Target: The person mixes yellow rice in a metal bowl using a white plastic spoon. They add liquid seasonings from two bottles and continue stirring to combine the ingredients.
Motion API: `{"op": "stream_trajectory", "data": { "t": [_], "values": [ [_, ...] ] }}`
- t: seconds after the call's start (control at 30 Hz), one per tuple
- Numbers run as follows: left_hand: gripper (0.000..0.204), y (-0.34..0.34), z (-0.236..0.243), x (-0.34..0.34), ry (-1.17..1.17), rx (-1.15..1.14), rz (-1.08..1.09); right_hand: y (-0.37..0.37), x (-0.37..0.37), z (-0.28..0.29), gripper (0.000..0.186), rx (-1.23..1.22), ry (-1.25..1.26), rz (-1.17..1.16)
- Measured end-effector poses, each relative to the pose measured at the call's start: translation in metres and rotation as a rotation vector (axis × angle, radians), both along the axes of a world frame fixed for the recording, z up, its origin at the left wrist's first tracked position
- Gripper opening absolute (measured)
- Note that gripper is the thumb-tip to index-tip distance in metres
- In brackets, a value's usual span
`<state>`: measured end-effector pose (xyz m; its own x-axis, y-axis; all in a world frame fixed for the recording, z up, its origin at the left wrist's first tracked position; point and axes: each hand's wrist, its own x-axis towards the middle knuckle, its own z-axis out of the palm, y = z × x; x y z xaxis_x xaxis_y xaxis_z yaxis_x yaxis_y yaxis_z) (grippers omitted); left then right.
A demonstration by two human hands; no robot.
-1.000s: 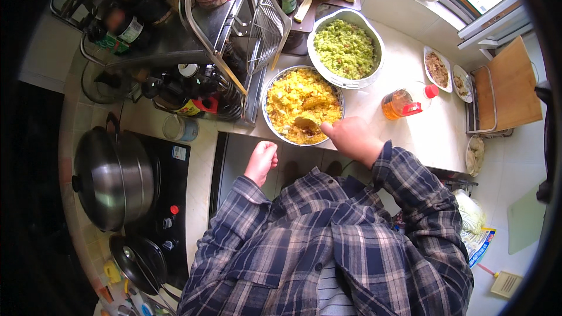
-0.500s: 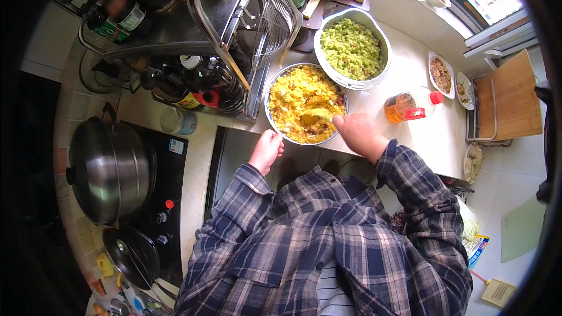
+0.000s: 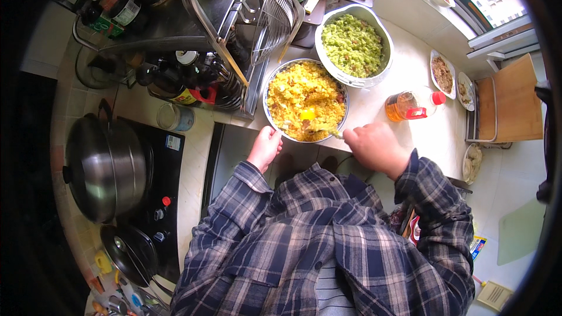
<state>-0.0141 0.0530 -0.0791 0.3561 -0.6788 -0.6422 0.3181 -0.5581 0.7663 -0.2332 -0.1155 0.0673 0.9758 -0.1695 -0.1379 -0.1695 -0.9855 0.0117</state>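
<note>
A round bowl [image 3: 266, 102] near the counter's front edge holds a yellow crumbly mixture [image 3: 301, 90] with a bright yolk-like patch toward the middle. My left hand [image 3: 265, 148] grips the bowl's lower-left rim with closed fingers. My right hand [image 3: 374, 148] is closed on the handle of a spoon or similar utensil [image 3: 335, 133], whose far end is in the lower part of the mixture, partly covered. Behind it stands a larger pale bowl of chopped green food [image 3: 351, 47]. An oil bottle with a red cap [image 3: 398, 107] stands to the right.
Two plates of food [image 3: 442, 73] sit at the right, near a wooden board [image 3: 508, 102] in a rack. A metal shelf [image 3: 175, 38] crowded with bottles is at back left. A large covered pot [image 3: 105, 175] and a black pan [image 3: 123, 260] are on or beside the hob.
My left hand has moved up onto the bowl's rim. My right hand and the utensil have shifted right and slightly down, and the bright yellow patch now shows in the mixture.
</note>
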Motion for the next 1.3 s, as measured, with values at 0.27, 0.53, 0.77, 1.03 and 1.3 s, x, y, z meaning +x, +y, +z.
{"op": "stream_trajectory", "data": {
  "t": [0.27, 0.53, 0.77, 1.03, 1.3],
  "values": [
    [0.018, -0.006, -0.005, -0.001, -0.119, 0.012, 0.039, 0.009, 0.022, -0.054, 0.005, -0.022, -0.087, -0.069],
    [0.017, -0.007, -0.001, -0.002, -0.114, 0.033, 0.043, -0.019, 0.017, -0.04, 0.005, -0.038, -0.197, -0.208],
    [0.017, -0.005, 0.001, 0.0, -0.105, 0.019, 0.012, -0.003, 0.023, -0.053, 0.004, 0.05, -0.06, -0.199],
    [0.017, -0.006, -0.001, 0.0, -0.061, 0.039, 0.035, -0.002, 0.011, -0.035, 0.004, -0.057, -0.052, -0.476],
    [0.017, -0.006, 0.004, 0.002, -0.068, 0.036, 0.005, 0.02, 0.041, -0.033, 0.006, 0.201, -0.077, -0.564]
  ]
}}
